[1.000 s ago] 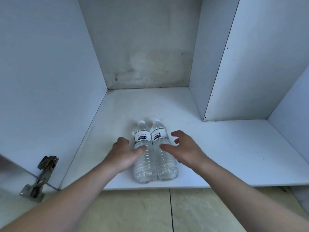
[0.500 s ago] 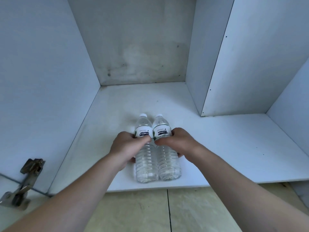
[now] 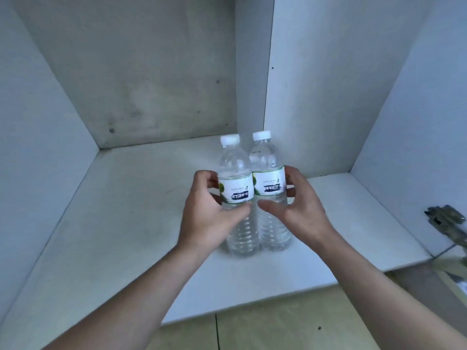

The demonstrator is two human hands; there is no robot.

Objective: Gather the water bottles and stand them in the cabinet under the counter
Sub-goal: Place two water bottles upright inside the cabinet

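Two clear water bottles with white caps and white-green labels stand upright side by side on the white cabinet floor (image 3: pixel 121 223). My left hand (image 3: pixel 204 218) grips the left bottle (image 3: pixel 236 173) around its label, thumb across the front. My right hand (image 3: pixel 299 208) curls around the right bottle (image 3: pixel 267 170) at the label, fingers behind it and thumb near the front. The two bottles touch each other.
The cabinet has a stained grey back wall (image 3: pixel 141 72) and a white divider panel (image 3: pixel 328 84) to the right of the bottles. A metal door hinge (image 3: pixel 447 223) sticks out at the right edge. Beige floor tiles (image 3: pixel 265 324) lie in front of the cabinet.
The bottles lay flat on the cabinet floor a second ago. Both hands took hold of them and tipped them upright, and they now stand deeper in the cabinet.
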